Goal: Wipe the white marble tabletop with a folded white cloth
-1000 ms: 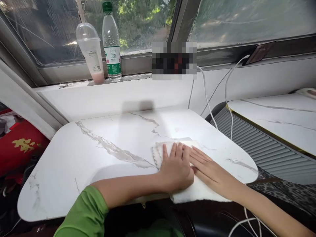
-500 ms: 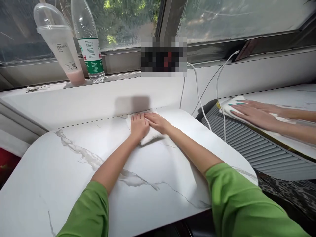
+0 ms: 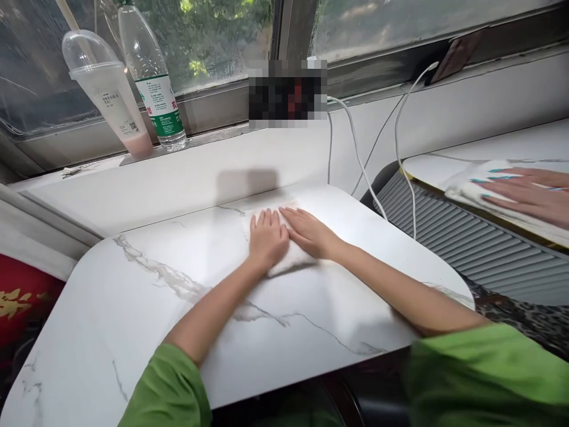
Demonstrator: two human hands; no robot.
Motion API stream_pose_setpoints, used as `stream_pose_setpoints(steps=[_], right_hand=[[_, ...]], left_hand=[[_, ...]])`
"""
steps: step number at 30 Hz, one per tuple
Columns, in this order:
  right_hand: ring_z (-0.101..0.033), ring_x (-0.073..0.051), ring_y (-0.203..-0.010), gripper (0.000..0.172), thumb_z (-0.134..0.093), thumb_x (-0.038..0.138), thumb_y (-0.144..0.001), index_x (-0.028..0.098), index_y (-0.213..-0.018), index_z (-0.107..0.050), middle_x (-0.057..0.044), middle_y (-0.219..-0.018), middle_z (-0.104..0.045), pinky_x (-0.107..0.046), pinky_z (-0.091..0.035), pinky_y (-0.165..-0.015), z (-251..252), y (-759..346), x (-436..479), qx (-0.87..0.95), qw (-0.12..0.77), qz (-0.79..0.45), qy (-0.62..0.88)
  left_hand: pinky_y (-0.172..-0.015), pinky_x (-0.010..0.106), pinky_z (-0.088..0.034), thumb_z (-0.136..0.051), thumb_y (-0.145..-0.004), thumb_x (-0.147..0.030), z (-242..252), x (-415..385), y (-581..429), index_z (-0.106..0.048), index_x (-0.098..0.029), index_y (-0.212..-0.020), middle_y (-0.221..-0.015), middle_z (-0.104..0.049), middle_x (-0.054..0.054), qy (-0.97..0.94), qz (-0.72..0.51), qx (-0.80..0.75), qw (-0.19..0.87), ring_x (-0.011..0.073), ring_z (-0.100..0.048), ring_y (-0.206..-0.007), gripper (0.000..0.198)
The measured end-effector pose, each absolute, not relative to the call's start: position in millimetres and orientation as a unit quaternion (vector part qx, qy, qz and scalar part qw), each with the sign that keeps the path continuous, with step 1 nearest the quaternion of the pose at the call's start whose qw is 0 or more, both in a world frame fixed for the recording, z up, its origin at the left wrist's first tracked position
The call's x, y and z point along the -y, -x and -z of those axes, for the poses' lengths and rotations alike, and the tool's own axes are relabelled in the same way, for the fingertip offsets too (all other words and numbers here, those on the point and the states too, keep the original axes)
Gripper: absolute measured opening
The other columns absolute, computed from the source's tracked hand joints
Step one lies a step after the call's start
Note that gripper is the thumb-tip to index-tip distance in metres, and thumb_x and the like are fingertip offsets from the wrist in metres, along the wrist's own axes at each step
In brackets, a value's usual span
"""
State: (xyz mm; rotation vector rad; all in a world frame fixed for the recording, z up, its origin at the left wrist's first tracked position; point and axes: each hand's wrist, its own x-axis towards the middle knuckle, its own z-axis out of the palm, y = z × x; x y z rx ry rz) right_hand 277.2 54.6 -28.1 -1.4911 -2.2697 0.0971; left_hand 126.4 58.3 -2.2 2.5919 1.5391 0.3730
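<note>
A folded white cloth [image 3: 296,255] lies on the white marble-patterned table [image 3: 178,350], close to its far edge by the wall. My left hand [image 3: 269,240] rests flat on the cloth's left part, fingers stretched forward. Beside it, my right hand [image 3: 311,232] presses down flat as well, its fingers angled toward the left hand. Neither hand is wrapped round the cloth; both palms cover much of it.
On the window ledge stand a plastic drink cup [image 3: 109,98] and a water bottle [image 3: 155,89], near a pixelated dark object [image 3: 287,95]. White cables [image 3: 355,142] hang down the wall. At right, another person's hand [image 3: 528,190] lies on a white cloth on a second table.
Both my hands and the cloth have slid to the right along the table's far side. The other person's hand and cloth have also shifted right. The view has tilted a little.
</note>
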Motion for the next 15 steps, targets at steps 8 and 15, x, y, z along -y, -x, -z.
stream_pose_setpoints(steps=[8, 15], right_hand=[[-0.031, -0.027, -0.139, 0.068, -0.032, 0.046, -0.095, 0.035, -0.152, 0.003, -0.001, -0.148, -0.043, -0.054, -0.033, -0.112, 31.9, -373.1, 111.5, 0.731, 0.263, -0.098, 0.623], [-0.029, -0.025, -0.140, 0.053, -0.028, 0.042, -0.096, 0.035, -0.148, -0.028, 0.004, -0.152, -0.036, -0.051, -0.019, -0.118, 31.7, -404.8, 101.3, 0.734, 0.197, -0.119, 0.639]], left_hand=[[-0.112, 0.061, -0.020, -0.030, -0.095, -0.038, 5.3, 72.6, -203.8, -0.033, -0.003, -0.145, -0.151, -0.031, 0.021, -0.911, -0.121, -0.390, 0.051, 0.0398, -0.022, -0.141, 0.060], [-0.113, 0.060, -0.020, -0.025, -0.095, -0.035, 6.3, 73.4, -234.9, -0.032, -0.001, -0.145, -0.150, -0.034, 0.020, -0.918, -0.136, -0.370, 0.036, 0.0377, -0.025, -0.140, 0.061]])
